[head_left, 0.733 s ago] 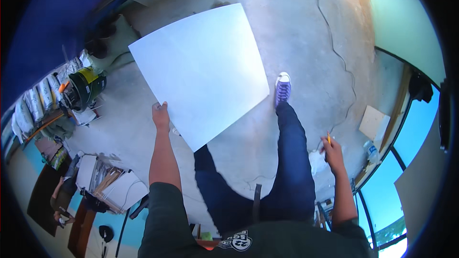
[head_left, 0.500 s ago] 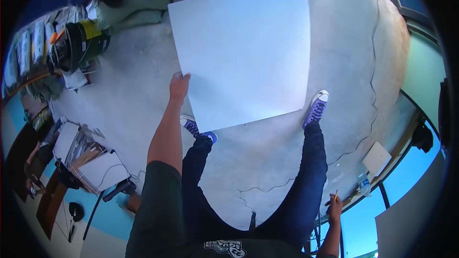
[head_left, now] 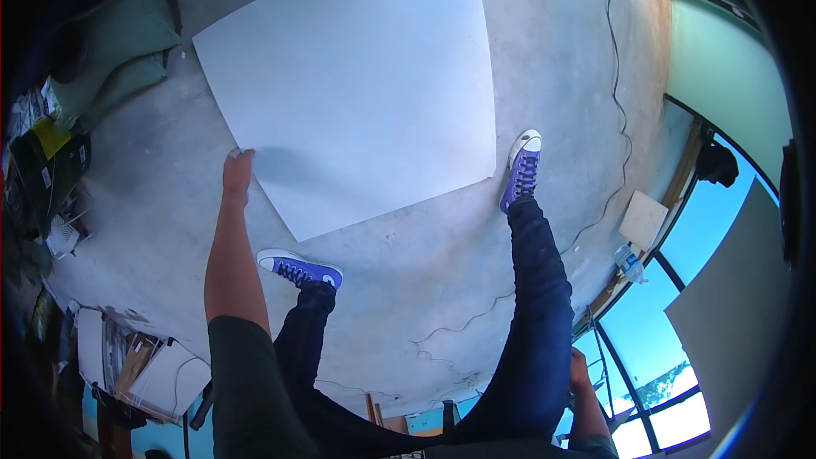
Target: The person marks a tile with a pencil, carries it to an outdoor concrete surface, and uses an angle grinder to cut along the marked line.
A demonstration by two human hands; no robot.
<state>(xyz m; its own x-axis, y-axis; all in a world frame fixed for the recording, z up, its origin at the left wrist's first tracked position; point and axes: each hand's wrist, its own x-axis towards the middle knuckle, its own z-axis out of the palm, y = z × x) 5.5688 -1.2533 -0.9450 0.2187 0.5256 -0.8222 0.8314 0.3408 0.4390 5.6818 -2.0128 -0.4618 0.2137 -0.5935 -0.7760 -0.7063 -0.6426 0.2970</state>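
A large white board (head_left: 365,85), flat and thin, spreads out in front of me over the concrete floor. With fingers closed on its left edge, my left hand (head_left: 238,177) grips it near the lower left corner; a soft shadow falls on the sheet beside the fingertips. Down at the lower right, my right hand (head_left: 580,371) is beside my right thigh. Its fingers are mostly hidden there, and what they hold, if anything, does not show.
My purple shoes stand below the board (head_left: 299,270) and right of it (head_left: 524,168). A dark cable (head_left: 625,132) snakes along the floor at right. By the windows are a square panel (head_left: 643,219) and a plastic bottle (head_left: 629,263). A green sack (head_left: 127,42) lies at far left.
The board and my left hand appear further left, as the view has shifted. My left foot now stands clear of the board's corner. My right hand, earlier with a yellow-orange stick, is against my thigh.
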